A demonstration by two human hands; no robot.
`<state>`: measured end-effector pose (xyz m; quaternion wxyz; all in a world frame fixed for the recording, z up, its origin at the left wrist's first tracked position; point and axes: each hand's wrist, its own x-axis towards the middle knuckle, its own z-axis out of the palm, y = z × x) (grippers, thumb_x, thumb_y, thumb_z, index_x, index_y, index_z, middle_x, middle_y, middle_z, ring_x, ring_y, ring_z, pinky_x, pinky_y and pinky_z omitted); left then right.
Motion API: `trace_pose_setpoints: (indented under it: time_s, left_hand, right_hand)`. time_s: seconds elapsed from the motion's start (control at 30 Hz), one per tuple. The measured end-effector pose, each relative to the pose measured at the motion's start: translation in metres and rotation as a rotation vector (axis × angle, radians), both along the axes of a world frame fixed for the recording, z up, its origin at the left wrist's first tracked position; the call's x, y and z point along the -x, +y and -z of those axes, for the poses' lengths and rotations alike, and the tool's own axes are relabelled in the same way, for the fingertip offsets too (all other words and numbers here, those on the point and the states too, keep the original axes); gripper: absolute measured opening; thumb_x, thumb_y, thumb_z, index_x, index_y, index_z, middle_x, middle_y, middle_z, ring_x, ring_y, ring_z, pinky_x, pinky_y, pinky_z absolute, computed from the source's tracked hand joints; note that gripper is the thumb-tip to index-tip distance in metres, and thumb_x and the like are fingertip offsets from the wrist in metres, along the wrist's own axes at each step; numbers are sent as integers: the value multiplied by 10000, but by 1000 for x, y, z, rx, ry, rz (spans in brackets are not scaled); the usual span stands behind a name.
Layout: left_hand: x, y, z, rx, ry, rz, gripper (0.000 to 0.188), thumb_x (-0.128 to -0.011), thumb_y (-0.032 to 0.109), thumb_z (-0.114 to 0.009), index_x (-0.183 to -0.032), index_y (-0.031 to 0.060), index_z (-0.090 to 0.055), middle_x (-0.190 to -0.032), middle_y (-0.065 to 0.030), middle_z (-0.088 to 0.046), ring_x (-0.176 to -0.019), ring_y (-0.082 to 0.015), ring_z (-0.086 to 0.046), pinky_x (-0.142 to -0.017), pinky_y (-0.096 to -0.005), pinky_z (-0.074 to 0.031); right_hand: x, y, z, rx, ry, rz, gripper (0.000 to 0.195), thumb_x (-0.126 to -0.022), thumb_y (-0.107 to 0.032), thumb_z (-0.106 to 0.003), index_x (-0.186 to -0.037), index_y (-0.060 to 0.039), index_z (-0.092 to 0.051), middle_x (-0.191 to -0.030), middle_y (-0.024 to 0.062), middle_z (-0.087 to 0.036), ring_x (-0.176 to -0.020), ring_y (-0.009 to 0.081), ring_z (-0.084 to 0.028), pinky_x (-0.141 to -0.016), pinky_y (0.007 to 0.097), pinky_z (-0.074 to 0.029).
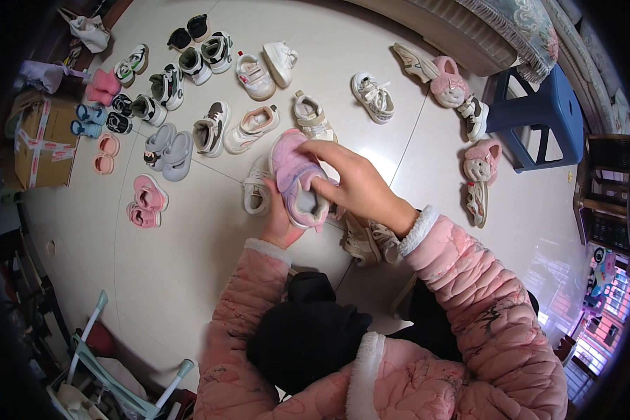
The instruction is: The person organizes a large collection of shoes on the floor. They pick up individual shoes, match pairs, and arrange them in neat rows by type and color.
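Observation:
A pink and lilac child's shoe is held up before me, its pale-lined opening towards me. My left hand grips it from below and the left side. My right hand holds its upper from the right, fingers at the strap and opening. Just left of it, partly hidden, a white shoe lies on the floor. Beyond it stand a beige and white shoe and a white sneaker with pink trim. Below my right hand are a beige shoe and a whitish shoe, partly covered.
Several paired shoes, including grey clogs and pink shoes, stand at the left near a taped cardboard box. Plush pink slippers lie by a blue plastic stool at the right. A pale green metal frame is at lower left.

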<state>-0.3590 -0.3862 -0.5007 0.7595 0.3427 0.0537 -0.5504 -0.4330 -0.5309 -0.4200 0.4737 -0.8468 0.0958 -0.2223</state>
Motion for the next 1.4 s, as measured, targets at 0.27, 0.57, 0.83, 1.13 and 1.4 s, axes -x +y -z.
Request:
trace_pose_setpoints:
  time_s: [0.27, 0.57, 0.83, 1.13, 1.4]
  left_hand:
    - [-16, 6, 16, 9, -260, -100, 841, -873, 708, -264, -1437, 85, -270, -1414, -85, -409, -1302, -250, -401, -1091, -431, -306]
    - [-7, 7, 39, -193, -656, -201, 607, -995, 451, -378, -1418, 26, -282, -1394, -104, -413, -1275, -218, -409, -1076, -370, -312]
    - [3, -6, 11, -173, -989, -62, 631, -976, 329, -501, -1443, -10, -246, -1401, -120, -388, -1262, -209, -388, -1053, -338, -305]
    - [8, -10, 5, -114, -1018, -34, 582, -990, 284, -479, -1439, -11, -256, -1398, -117, -390, -1260, -208, -389, -1053, -337, -305]
    - [-7, -1, 21, -249, -724, -96, 376, -1004, 245, -467, -1292, 2, -462, -1192, -52, -546, -1052, -122, -481, -935, -275, -386]
  right_hand:
    - [7, 14, 16, -120, 167, -83, 157, -800, -11, -549, -929, -25, -636, -856, 165, -642, -795, 369, -605, -695, 437, -487]
    - [8, 19, 35, -646, 525, -175, 299, -954, -78, -389, -1230, -64, -501, -885, 107, -631, -673, 157, -582, -606, 283, -493]
    - [18, -3, 71, -1103, 664, -74, 172, -967, -177, -438, -1001, -62, -563, -722, 24, -599, -466, 50, -461, -432, 188, -407]
    - [20, 0, 73, -977, 589, 78, 128, -906, -105, -555, -802, -39, -591, -558, -12, -519, -424, 58, -501, -365, 210, -415]
    - [14, 1, 60, -1033, 483, 101, 86, -848, -104, -603, -824, -23, -620, -580, -11, -544, -423, 50, -485, -322, 227, -376]
